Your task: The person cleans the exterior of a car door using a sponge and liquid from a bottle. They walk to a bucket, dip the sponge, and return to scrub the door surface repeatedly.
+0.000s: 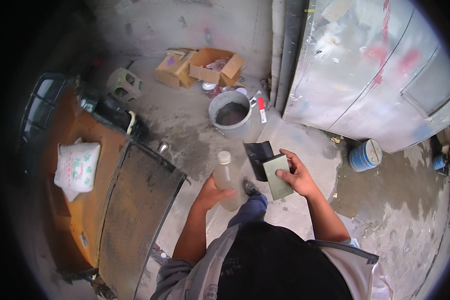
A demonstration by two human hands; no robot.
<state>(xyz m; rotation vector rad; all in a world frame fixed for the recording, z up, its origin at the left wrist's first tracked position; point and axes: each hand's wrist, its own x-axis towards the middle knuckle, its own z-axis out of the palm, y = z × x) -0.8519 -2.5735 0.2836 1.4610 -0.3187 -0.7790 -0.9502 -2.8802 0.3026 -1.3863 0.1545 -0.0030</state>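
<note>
My left hand (208,195) is wrapped round a translucent plastic bottle (226,174) with a white cap, held upright in front of my body. In my right hand (299,179) is a flat greenish-grey sanding block (278,184), the thumb lying on its face. A black sheet (256,159), which looks like sandpaper, sticks out from behind the block toward the bottle. Its far part is hidden by the block. A grey bucket (236,131) with dark liquid stands on the floor beyond both hands.
A rusty truck bed (135,215) with a white sack (78,167) on it stands at left. Behind the bucket are an open cardboard box (205,75), a can (211,90) and a red-handled scraper (262,110). At right, a blue drum (361,157) sits beside a paint-stained metal door (345,90).
</note>
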